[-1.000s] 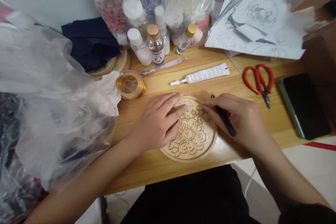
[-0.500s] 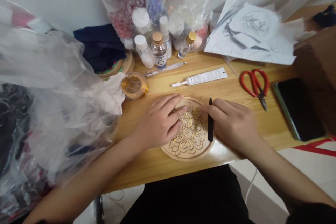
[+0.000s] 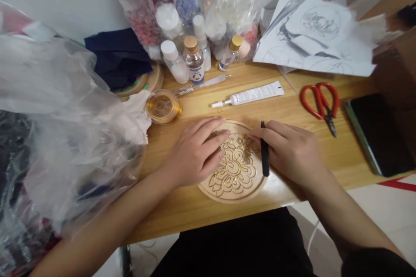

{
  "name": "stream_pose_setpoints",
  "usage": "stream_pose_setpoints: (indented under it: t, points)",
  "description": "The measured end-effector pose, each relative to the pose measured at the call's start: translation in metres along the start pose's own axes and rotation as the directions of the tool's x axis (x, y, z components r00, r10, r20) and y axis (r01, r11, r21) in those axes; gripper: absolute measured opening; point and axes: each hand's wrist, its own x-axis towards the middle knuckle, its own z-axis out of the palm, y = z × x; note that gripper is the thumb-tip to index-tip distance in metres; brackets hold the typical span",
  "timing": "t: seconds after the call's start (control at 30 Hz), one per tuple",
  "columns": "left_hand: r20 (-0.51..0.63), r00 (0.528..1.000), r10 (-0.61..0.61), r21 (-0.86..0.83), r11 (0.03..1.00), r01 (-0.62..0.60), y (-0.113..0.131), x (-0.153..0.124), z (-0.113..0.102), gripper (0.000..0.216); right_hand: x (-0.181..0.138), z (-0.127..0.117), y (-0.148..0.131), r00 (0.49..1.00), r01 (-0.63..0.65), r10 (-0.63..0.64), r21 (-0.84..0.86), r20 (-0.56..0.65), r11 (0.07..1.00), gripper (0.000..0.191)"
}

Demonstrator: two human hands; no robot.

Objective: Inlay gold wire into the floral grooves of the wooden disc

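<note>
A round wooden board lies near the table's front edge, with a flower pattern outlined in gold wire. My left hand rests over its left side, fingers outstretched and apart. At the board's right edge, my right hand is closed around black tweezers. Their points face away from me, and the index finger and thumb reach onto the upper right of the pattern. Whether those fingertips pinch a bit of wire is too small to tell.
Behind the board lie a white glue tube, a pen-like tool and a spool of gold wire. Small bottles stand farther back. Red-handled pliers and a phone lie at right; plastic bags crowd the left.
The view has shifted slightly. Both hands keep nearly the same place on the board, and the tweezers remain in my right hand, a little farther right.
</note>
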Motion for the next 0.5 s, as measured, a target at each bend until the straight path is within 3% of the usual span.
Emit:
stream_pose_setpoints:
  t: [0.5]
  points:
    - [-0.064, 0.998, 0.005, 0.010, 1.000, -0.005, 0.0024, 0.0004, -0.0017, 0.023, -0.0032, -0.0032, -0.0084, 0.993, -0.117, 0.114, 0.089, 0.045, 0.989, 0.017]
